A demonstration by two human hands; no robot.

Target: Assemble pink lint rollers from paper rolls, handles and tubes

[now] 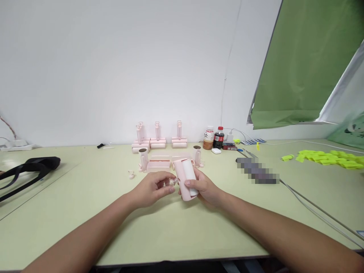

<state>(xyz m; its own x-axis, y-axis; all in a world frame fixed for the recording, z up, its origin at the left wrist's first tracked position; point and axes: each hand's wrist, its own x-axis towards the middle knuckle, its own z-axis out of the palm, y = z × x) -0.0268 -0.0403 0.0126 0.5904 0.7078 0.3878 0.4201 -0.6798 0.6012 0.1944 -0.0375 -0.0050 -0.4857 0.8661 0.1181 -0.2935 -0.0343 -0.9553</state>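
Note:
My right hand (205,188) grips a pink lint-roller case with a white roll (187,175) inside it, tilted over the pale green table (176,231). My left hand (152,188) pinches a small clear plastic piece (170,182) right beside the case's lower left side. Just behind my hands lie loose pink parts: an open pink tray (158,163), an upright pink tube (143,158) and another tube (197,154), plus a small pink cap (131,174).
Three assembled pink rollers (157,141) stand by the white wall. Two drink bottles (213,138) and chargers sit to their right. Yellow-green pieces (327,157) lie at far right, a black strap (28,168) at far left, cables (309,206) run along the right.

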